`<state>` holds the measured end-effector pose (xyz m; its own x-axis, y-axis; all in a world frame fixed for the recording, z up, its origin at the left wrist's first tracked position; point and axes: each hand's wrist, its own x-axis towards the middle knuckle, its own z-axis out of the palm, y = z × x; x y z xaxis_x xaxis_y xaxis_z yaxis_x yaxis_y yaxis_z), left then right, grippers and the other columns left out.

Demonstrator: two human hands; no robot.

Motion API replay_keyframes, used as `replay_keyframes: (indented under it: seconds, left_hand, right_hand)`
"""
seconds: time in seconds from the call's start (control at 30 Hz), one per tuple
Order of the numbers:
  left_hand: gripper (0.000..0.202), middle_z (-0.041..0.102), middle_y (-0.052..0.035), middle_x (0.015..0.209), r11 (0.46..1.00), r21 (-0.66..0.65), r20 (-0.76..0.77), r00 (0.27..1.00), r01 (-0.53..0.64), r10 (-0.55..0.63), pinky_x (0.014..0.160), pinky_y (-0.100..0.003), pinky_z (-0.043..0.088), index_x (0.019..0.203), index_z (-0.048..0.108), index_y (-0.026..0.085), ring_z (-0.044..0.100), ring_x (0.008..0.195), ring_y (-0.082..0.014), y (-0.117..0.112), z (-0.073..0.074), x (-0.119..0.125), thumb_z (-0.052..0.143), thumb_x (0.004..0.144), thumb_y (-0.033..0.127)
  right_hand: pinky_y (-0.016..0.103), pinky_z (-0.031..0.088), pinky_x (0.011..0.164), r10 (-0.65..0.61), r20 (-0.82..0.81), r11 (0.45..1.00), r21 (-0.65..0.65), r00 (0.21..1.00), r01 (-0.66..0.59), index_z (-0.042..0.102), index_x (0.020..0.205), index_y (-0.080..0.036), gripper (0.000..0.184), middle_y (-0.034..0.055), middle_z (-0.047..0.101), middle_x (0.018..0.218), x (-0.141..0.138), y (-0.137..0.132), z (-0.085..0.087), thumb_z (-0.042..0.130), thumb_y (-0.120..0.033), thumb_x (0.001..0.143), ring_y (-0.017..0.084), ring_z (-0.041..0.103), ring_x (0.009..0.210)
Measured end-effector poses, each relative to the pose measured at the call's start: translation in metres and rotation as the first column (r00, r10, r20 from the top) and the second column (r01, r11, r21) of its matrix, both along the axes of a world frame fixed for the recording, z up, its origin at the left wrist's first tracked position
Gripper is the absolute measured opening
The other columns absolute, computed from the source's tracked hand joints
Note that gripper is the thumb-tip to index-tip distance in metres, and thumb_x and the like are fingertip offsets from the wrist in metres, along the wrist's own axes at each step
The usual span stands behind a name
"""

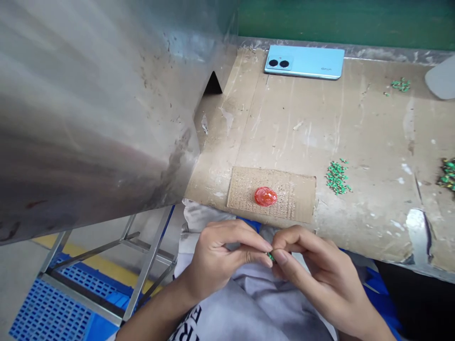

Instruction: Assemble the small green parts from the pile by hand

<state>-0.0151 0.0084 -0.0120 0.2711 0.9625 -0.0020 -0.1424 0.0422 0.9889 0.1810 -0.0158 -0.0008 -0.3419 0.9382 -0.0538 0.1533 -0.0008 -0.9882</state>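
Observation:
My left hand (222, 258) and my right hand (313, 270) meet in front of my lap, just below the table's near edge. Both pinch one tiny green part (271, 256) between thumb and fingertips; most of it is hidden by the fingers. Just beyond them a small red translucent dome (265, 196) lies on a pricked piece of cardboard (295, 196). A pile of small green parts (337, 177) lies on the worn table (355, 128) to the right of the cardboard.
A large sheet-metal chute (92, 109) fills the left, over a metal frame (142, 265) and a blue crate (50, 312). A light-blue phone (313, 62) lies face down at the back. More green parts (401, 85) lie far right, others (448, 173) at the right edge.

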Motion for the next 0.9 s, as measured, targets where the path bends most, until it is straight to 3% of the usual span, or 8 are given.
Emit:
replay_keyframes:
  seconds: [0.33,0.57,0.9]
  left_hand:
    - [0.008,0.08,-0.0015,0.077,0.997,0.081,-0.009,1.0,-0.007,0.007,0.068,-0.023,0.059,0.082,0.084,0.021,0.074,0.071,-0.0147,-0.002,-0.008,0.0,0.091,0.085,0.024]
    - [0.018,0.076,-0.0009,0.073,0.985,0.174,0.06,0.998,-0.02,0.01,0.065,-0.02,0.056,0.077,0.077,0.017,0.07,0.067,-0.012,0.0,-0.013,0.005,0.088,0.088,0.027]
    - [0.014,0.069,-0.0004,0.081,0.968,0.253,0.077,0.997,-0.01,-0.01,0.068,-0.019,0.055,0.086,0.071,0.017,0.066,0.073,-0.0108,-0.002,-0.014,0.005,0.078,0.098,0.021]
  right_hand:
    - [0.019,0.052,0.056,0.064,0.021,0.997,-0.043,0.998,-0.063,0.065,0.095,-0.024,0.013,-0.0051,0.068,0.068,0.003,0.002,0.003,0.058,-0.022,0.106,0.01,0.064,0.058]
    - [0.014,0.051,0.056,0.066,0.012,0.997,0.035,0.998,-0.066,0.062,0.097,-0.025,0.011,-0.0071,0.07,0.071,0.002,0.003,0.006,0.059,-0.018,0.105,0.007,0.065,0.058]
    - [0.015,0.054,0.057,0.071,0.012,0.991,0.117,0.997,-0.072,0.061,0.104,-0.027,0.011,-0.0075,0.07,0.07,0.001,0.003,0.003,0.063,-0.017,0.102,0.008,0.066,0.058]
